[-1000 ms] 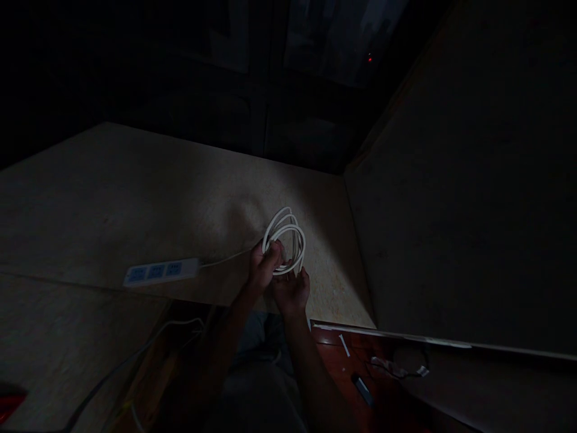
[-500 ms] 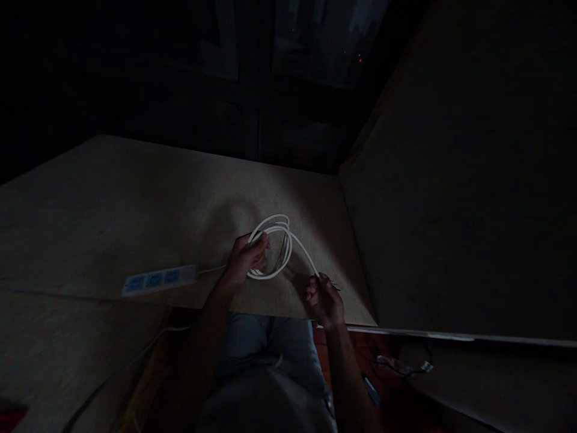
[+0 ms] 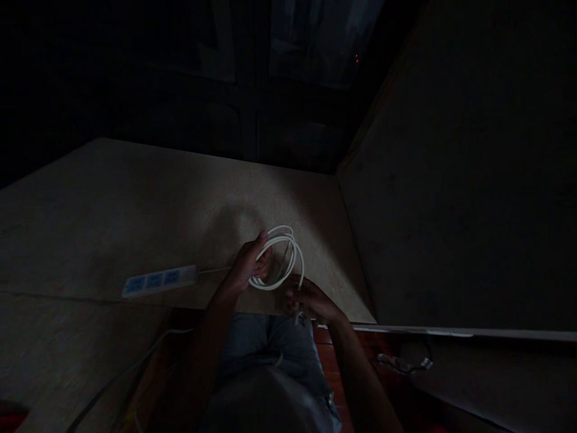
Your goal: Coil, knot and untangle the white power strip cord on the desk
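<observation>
A white power cord (image 3: 301, 260) is wound into several loose loops above the table. My left hand (image 3: 250, 260) is closed on the left side of the coil, thumb on top. Lower right of the loops, my right hand (image 3: 309, 299) grips the cord near its end, and a small pale piece, perhaps the plug, hangs blurred below the fingers. From the coil the cord runs left behind my left hand to a white power strip (image 3: 158, 281) with blue socket faces, lying on the table.
The pale table (image 3: 148, 198) meets a dark upright panel (image 3: 451, 210) on the right and a dark window (image 3: 320, 48) behind. Another cable (image 3: 135, 364) crosses the lower left. On the reddish floor lies a black cable with a clear wrapper (image 3: 406, 364).
My right hand has moved left and down toward the coil, bringing the cord end close under the loops. The coil has shifted slightly right and down; the power strip stays put.
</observation>
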`<action>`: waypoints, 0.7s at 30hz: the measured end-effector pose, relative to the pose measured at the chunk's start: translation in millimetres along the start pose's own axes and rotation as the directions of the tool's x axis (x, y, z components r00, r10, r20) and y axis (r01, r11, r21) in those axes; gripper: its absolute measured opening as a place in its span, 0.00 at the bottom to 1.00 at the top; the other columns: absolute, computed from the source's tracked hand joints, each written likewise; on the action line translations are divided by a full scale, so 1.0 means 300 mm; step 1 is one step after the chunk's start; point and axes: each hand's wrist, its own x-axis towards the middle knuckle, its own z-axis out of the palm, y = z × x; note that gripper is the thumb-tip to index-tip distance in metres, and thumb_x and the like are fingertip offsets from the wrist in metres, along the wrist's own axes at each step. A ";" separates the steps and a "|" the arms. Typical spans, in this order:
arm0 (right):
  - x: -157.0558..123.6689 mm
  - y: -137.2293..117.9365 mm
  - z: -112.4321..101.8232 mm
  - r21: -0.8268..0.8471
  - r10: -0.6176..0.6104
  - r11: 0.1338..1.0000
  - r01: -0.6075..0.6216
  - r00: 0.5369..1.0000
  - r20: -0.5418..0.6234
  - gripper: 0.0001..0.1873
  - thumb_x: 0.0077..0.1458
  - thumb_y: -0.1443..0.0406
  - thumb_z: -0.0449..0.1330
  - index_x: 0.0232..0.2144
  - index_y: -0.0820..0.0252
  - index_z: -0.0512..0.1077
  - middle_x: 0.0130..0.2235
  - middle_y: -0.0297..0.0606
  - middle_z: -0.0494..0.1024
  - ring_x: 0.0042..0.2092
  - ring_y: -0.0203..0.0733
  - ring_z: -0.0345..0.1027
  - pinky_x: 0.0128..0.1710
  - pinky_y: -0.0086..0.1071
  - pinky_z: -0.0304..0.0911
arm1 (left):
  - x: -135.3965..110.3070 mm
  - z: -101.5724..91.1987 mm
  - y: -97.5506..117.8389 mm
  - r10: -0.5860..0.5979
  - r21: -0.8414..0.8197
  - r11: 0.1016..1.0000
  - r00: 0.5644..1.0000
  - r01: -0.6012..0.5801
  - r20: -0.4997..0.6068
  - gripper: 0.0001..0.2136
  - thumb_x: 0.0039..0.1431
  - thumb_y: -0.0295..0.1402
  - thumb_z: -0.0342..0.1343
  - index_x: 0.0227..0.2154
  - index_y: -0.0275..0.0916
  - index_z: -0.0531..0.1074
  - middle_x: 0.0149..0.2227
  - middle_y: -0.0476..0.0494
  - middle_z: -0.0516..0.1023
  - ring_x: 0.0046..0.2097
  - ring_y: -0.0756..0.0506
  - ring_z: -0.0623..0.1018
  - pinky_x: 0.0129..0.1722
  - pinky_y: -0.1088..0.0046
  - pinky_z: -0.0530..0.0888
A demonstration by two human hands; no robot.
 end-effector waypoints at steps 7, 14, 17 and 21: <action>0.102 0.001 0.095 0.592 -0.098 0.778 0.213 0.970 -0.221 0.15 0.43 0.62 0.72 0.31 0.59 0.70 0.18 0.20 0.58 0.18 0.24 0.46 0.15 0.18 0.50 | 0.005 -0.009 -0.041 -0.005 -0.094 0.996 0.997 -0.002 -0.082 0.29 0.43 0.63 0.59 0.18 0.39 0.64 0.09 0.60 0.49 0.11 0.57 0.48 0.12 0.80 0.50; 0.147 -0.012 0.114 0.577 -0.039 0.792 0.199 0.960 -0.278 0.17 0.45 0.57 0.71 0.26 0.58 0.68 0.18 0.23 0.61 0.17 0.26 0.50 0.14 0.21 0.49 | 0.007 0.017 -0.075 0.003 -0.208 0.978 0.991 -0.030 -0.130 0.29 0.45 0.63 0.57 0.17 0.39 0.62 0.09 0.60 0.48 0.11 0.57 0.47 0.12 0.79 0.47; 0.156 -0.004 0.129 0.407 -0.063 0.883 0.232 0.920 -0.387 0.19 0.43 0.54 0.71 0.24 0.59 0.68 0.18 0.25 0.63 0.18 0.28 0.53 0.16 0.23 0.50 | 0.008 0.016 -0.090 0.034 -0.234 0.970 0.988 -0.070 -0.153 0.28 0.46 0.62 0.59 0.18 0.39 0.61 0.09 0.60 0.49 0.12 0.57 0.48 0.13 0.79 0.49; 0.162 -0.010 0.152 0.231 -0.148 0.936 0.267 0.891 -0.429 0.18 0.42 0.56 0.72 0.24 0.61 0.70 0.20 0.27 0.68 0.22 0.31 0.59 0.21 0.25 0.54 | 0.005 0.003 -0.114 0.055 -0.276 0.958 0.995 -0.076 -0.084 0.28 0.47 0.61 0.59 0.17 0.39 0.59 0.09 0.60 0.48 0.11 0.57 0.48 0.13 0.79 0.51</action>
